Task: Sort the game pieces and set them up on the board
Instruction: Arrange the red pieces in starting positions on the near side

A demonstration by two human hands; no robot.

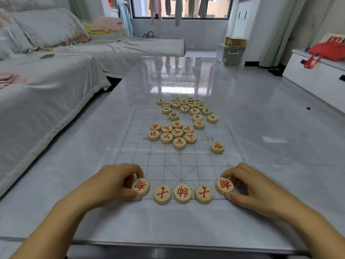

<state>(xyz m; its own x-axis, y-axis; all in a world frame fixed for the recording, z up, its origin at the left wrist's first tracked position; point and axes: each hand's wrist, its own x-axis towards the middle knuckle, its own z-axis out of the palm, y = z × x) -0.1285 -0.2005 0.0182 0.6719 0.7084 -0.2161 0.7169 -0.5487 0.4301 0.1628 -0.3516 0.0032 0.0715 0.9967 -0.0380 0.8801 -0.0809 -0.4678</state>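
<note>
A clear plastic board [179, 161] with a printed grid lies on the grey table. Along its near edge stand three red-lettered wooden discs in a row, centred on the middle disc [182, 193]. My left hand [115, 182] pinches a red elephant disc [140, 186] at the row's left end. At the right end, my right hand [246, 182] pinches a matching elephant disc [224, 186]. A cluster of red discs [172, 134] sits mid-board, and one red disc [217, 147] lies apart to the right. Black-lettered discs [186, 108] are heaped at the far end.
The glossy grey table [270, 128] runs far ahead, with its front edge just below my wrists. A sofa with grey covers [46, 94] stands to the left. To the right stands a white cabinet [317, 75] with a red bag on it.
</note>
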